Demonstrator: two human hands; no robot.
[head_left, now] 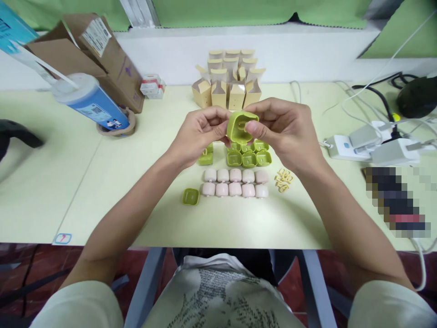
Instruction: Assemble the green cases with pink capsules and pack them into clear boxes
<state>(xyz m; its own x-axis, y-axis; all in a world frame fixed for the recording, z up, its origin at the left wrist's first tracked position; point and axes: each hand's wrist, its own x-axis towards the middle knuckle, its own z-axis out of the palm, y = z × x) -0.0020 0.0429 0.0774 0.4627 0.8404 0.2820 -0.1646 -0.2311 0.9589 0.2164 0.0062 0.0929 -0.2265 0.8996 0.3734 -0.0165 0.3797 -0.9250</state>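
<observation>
Both my hands are raised over the middle of the table and meet on one green plastic shell (240, 126). My left hand (200, 134) pinches its left side with curled fingers. My right hand (285, 130) grips its right side, thumb pressed on the shell's inner face. Below them sit several more green shells (249, 158) in rows, another green shell (205, 157) under my left hand, and a single green shell (190, 197) further forward. Two rows of pale pink pieces (235, 182) lie in front. A small heap of yellow bits (283, 179) lies to their right.
Several small tan cartons (228, 79) stand at the back centre. A blue-labelled tube (90, 101) and cardboard boxes (85, 50) are at back left. A power strip with plugs and cables (372, 146) sits at right, beside a blurred dark object (398, 205).
</observation>
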